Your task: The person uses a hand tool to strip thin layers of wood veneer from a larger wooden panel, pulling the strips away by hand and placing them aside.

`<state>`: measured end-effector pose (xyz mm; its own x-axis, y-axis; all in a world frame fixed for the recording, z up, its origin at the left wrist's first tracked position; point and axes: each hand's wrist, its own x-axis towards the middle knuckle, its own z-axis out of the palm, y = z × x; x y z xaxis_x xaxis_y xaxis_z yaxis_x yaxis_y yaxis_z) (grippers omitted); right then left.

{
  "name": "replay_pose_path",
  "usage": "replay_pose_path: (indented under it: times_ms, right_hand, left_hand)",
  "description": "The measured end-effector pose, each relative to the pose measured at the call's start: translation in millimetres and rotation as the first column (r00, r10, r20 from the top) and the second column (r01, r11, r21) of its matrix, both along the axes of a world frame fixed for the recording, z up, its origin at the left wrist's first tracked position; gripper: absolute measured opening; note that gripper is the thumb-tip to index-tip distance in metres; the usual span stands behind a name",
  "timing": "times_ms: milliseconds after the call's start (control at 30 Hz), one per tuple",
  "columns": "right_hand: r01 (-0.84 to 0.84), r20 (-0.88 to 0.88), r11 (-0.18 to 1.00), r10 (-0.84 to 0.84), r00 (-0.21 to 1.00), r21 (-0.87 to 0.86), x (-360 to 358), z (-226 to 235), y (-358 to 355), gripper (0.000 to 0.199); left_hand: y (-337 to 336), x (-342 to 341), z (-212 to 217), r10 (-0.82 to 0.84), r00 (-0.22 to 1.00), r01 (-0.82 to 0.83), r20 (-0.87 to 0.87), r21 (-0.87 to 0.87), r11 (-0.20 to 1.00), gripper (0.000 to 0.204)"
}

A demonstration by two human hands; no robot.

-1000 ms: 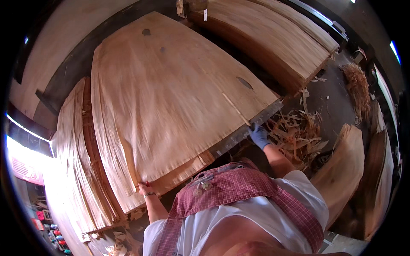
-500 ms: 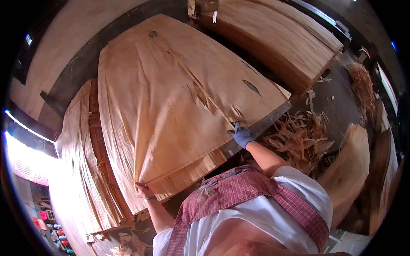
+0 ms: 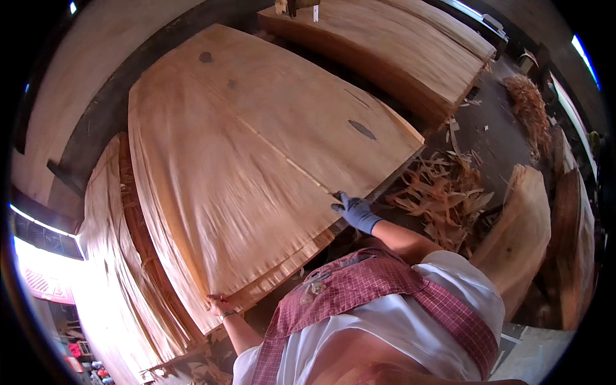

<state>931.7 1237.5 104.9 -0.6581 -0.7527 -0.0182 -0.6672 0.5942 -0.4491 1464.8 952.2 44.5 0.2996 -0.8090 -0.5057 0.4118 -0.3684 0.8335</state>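
A wide, pale tan wood veneer sheet [image 3: 256, 173] lies on top of a stack, with dark knots near its far end and right side. My right hand [image 3: 357, 212], in a blue-grey glove, is closed around the near end of a long thin stick [image 3: 287, 159] that lies slanting across the sheet. My bare left hand [image 3: 219, 303] is closed at the sheet's near left corner, its fingers pinching the edge. Below the near edge, another veneer layer [image 3: 282, 273] shows.
Left of the stack stands a pile of veneer strips [image 3: 106, 237]. A thick veneer stack [image 3: 398, 58] is at the far right. Torn wood scraps [image 3: 443, 199] litter the floor at right, near a curved veneer piece [image 3: 520, 224] and a reddish fibre bundle [image 3: 527, 106].
The sheet's folds and ripples have flattened out, and its near edge lies smoother. My right hand and the stick have shifted slightly left and nearer; my left hand stays at the corner.
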Motion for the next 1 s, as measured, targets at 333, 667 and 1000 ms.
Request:
replay_pose_path:
  times_ms: [333,667,1000]
  right_hand:
    - [-0.22,0.161,0.95,0.258,0.953,-0.221,-61.9,72.8,-20.2,0.039]
    - [0.055,-0.422,0.879,0.171,0.89,0.473,-352.6,-37.1,86.8,0.054]
    - [-0.292,-0.201,0.765,0.477,0.855,0.574,-338.3,14.0,96.9,0.056]
  left_hand:
    - [35.7,-60.9,39.6,0.221,0.271,-0.078,0.937,-0.208,0.975,0.027]
    - [182.6,-661.3,90.1,0.01,-0.393,0.913,0.92,0.388,0.125,0.078]
    - [165.3,-672.5,82.6,-0.034,-0.694,0.688,0.719,0.677,0.262,0.079]
